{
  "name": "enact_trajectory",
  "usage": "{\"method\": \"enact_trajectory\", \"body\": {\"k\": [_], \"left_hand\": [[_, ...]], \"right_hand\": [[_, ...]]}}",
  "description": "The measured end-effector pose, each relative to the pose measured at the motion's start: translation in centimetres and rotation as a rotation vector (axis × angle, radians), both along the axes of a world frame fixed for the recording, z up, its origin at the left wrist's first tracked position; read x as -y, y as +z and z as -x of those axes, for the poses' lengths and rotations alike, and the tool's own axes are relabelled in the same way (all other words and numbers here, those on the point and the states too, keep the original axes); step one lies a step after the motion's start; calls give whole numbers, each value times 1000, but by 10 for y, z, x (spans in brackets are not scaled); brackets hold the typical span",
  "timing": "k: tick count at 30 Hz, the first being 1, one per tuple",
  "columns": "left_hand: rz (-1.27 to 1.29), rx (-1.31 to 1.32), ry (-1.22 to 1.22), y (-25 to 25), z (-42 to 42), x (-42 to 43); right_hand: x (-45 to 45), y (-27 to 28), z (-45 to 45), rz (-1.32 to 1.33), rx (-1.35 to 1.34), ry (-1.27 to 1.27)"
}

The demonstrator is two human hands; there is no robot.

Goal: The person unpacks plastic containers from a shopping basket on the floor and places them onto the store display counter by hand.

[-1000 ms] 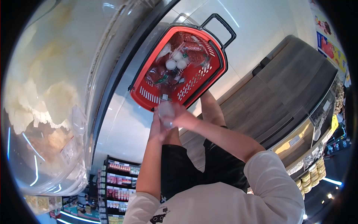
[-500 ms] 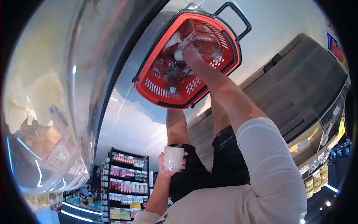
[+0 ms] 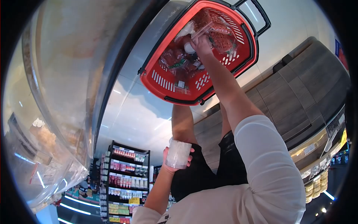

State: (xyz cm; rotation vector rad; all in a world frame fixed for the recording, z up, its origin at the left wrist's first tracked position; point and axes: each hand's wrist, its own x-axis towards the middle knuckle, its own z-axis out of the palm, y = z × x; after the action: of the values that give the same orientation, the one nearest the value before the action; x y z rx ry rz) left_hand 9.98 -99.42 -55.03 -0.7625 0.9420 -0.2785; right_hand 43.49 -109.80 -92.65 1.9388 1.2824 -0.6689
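Note:
My left hand (image 3: 170, 160) is wrapped round a clear plastic tub (image 3: 179, 154) with whitish contents, held in front of my shorts. My right hand (image 3: 202, 46) reaches down into a red shopping basket (image 3: 149, 83) with its fingers curled. Right beside those fingers are a white round item (image 3: 189, 47) and the edge of a clear plastic package (image 3: 203, 31). What the fingers grip is hidden. Around the hand lie packs of red minced meat (image 3: 223, 40), a dark red pack in clear film (image 3: 172, 58) and a white plastic bag (image 3: 186, 30).
The basket's black handle (image 3: 264, 18) extends to the upper right. A curved glass display case (image 3: 56, 112) runs along the left. Shelves of small packaged goods (image 3: 128, 175) stand at the lower left. A grey wood-panelled counter (image 3: 294, 93) is at the right.
In the view, the basket and my right hand in it have shifted right and slightly up. The tub in my left hand has moved slightly right and up and tilted.

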Motion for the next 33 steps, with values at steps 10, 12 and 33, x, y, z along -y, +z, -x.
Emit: {"method": "enact_trajectory", "body": {"k": [10, 12, 33], "left_hand": [[31, 23, 28, -2, 9, -2], [3, 64, 55, -20, 9, 3], [-16, 26, -108, -6, 1, 6]], "right_hand": [[-17, 48, -19, -90, -420, -423], [-28, 37, -8, -144, -342, -552], [-20, 92, 11, -446, -270, -855]]}}
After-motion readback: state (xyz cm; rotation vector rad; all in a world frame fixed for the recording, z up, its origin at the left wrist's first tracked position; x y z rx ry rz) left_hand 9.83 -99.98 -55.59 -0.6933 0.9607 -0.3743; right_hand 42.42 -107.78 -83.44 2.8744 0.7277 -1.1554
